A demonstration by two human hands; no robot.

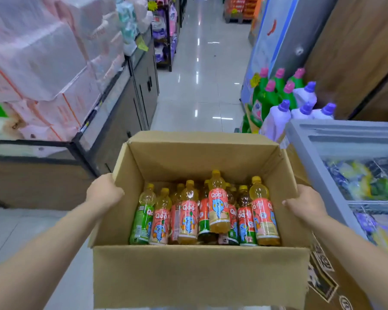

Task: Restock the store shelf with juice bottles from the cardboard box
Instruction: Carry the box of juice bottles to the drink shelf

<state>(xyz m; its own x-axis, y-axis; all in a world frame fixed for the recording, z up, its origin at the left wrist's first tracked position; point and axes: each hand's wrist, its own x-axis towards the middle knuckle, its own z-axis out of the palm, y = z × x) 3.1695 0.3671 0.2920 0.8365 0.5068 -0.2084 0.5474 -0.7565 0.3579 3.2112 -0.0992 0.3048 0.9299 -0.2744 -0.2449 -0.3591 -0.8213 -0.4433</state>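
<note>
Both hands, left hand (105, 190) and right hand (305, 203), grip the side edges of the open brown cardboard box (199, 274), carrying yellow-capped juice bottles (218, 209) down the aisle; next, probably find the shelf

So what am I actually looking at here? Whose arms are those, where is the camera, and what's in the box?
There is no machine here: the arms belong to a person, and the single picture comes from a camera worn on their head, looking forward and down. The left hand grips the left wall of an open cardboard box, and the right hand grips its right wall, so the box is held between them. Inside lie juice bottles with yellow caps, most with pink labels and a few with green. Ahead runs a shiny store aisle. On the right sit cleaner bottles and a chest freezer; on the left, stacked pink packs.
</note>
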